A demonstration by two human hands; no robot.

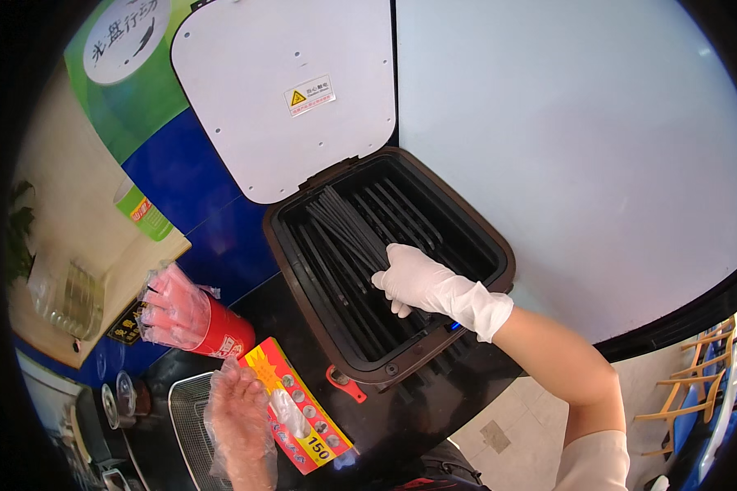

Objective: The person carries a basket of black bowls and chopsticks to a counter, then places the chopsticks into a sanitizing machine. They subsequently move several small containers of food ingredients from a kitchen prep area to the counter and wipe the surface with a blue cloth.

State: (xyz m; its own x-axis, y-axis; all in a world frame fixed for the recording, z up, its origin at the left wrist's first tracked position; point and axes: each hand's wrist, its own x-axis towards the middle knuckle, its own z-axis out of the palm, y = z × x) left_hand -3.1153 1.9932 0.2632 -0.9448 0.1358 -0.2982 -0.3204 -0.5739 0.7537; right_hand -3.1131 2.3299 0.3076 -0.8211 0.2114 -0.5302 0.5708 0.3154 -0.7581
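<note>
My right hand (414, 279), in a white glove, reaches into an open dark box with a brown rim (506, 258). Its fingers are closed around a bundle of black chopsticks (347, 224), which slants away toward the hinge side. Other black chopsticks (402, 212) lie in the box on both sides of the bundle. The box's white lid (258, 92) stands raised and bears a warning label. My left hand (239, 408) wears a loose clear plastic glove. Its fingers are loosely curled with nothing seen in them, beside a red and yellow carton of disposable gloves (295, 411).
A red tub (227, 331) holds pink, plastic-wrapped items. A wire mesh basket (190, 411) lies beneath my left hand. A red-handled object (347, 385) rests on the black counter (381, 417). A large pale panel (559, 153) rises to the right; lidded jars (126, 399) stand at left.
</note>
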